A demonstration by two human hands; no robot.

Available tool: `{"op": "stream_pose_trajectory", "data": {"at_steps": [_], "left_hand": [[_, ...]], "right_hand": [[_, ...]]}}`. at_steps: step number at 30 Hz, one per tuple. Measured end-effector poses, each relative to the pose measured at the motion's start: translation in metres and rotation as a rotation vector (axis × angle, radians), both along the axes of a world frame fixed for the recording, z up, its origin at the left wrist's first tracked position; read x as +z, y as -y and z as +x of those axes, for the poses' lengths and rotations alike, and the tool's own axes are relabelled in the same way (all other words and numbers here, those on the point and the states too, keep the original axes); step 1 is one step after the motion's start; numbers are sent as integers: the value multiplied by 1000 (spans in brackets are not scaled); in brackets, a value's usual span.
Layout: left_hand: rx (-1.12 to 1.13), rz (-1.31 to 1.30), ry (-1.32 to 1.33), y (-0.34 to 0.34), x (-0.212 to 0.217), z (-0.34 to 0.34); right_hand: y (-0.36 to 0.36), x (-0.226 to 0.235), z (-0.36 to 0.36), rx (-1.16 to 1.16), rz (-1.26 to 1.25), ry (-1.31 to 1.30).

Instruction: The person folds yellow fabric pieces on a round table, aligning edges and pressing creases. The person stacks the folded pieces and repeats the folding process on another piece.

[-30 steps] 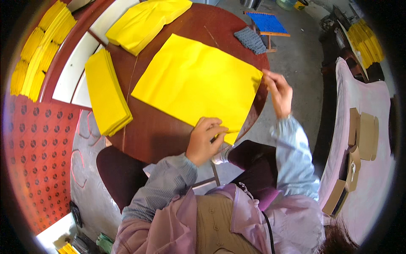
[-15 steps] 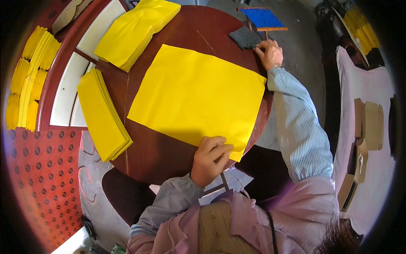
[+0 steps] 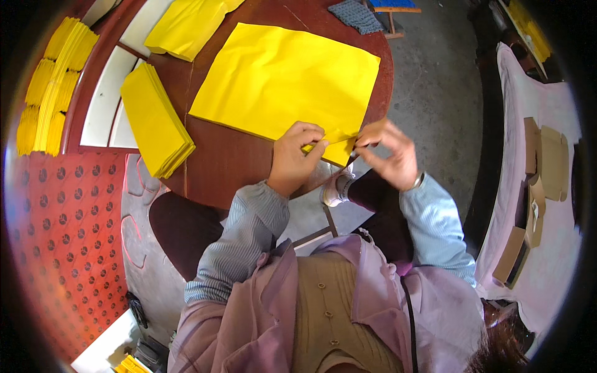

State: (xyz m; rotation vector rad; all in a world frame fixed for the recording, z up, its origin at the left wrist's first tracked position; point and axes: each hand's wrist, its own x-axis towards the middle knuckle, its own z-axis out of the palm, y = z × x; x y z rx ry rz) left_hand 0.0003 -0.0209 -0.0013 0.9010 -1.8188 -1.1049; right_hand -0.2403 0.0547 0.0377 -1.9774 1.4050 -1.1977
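A yellow sheet (image 3: pixel 286 81) lies flat on the round dark red table (image 3: pixel 236 171). My left hand (image 3: pixel 295 158) pinches its near edge, thumb and fingers closed over a small fold close to the right corner. Beside that corner, my right hand (image 3: pixel 393 155) has thumb and forefinger drawn together, slightly blurred. Whether those fingertips grip the sheet or a small dark thing cannot be made out. To the left lies a stack of folded yellow sheets (image 3: pixel 152 118), and behind it another yellow pile (image 3: pixel 189 28).
A dark grey knitted pad (image 3: pixel 356 15) sits at the table's far edge, with a blue-topped stool (image 3: pixel 393 7) beyond. More yellow bundles (image 3: pixel 59 81) stand at far left. Opened cardboard boxes (image 3: pixel 550 165) rest on a pale cloth at right.
My right hand has come from the grey pad at the far edge back to the sheet's near right corner. My left hand still holds the near edge. The whole view has tilted downward.
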Motion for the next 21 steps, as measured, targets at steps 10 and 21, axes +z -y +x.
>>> {"op": "stream_pose_trajectory", "data": {"at_steps": [10, 21], "left_hand": [[-23, 105, 48, 5, 0, 4], [-109, 81, 56, 7, -1, 10]], "right_hand": [[-9, -7, 21, 128, -56, -296], [-6, -19, 24, -26, 196, 72]]}}
